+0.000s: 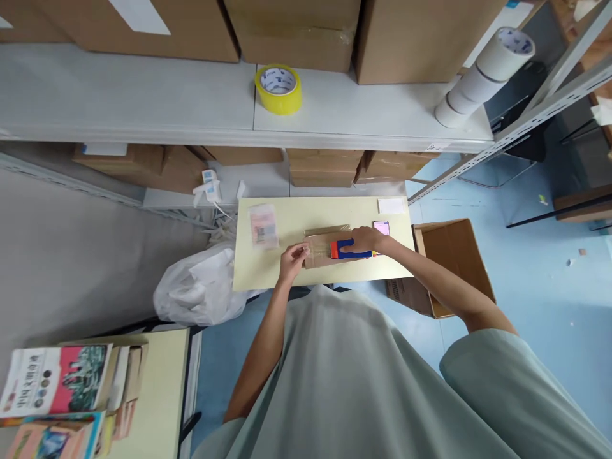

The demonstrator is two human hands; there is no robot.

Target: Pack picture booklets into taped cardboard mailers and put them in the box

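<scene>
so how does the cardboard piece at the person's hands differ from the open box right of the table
Place: the cardboard piece lies on the table; the open box sits lower, past the table's right end.
Size: the cardboard piece is smaller and much shallower than the open box.
Handling: the left hand and right hand are at the cardboard piece; neither is at the open box.
Both are brown cardboard.

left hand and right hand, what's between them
A cardboard package and the orange end of the blue tool in the right hand, shown in the head view.
</scene>
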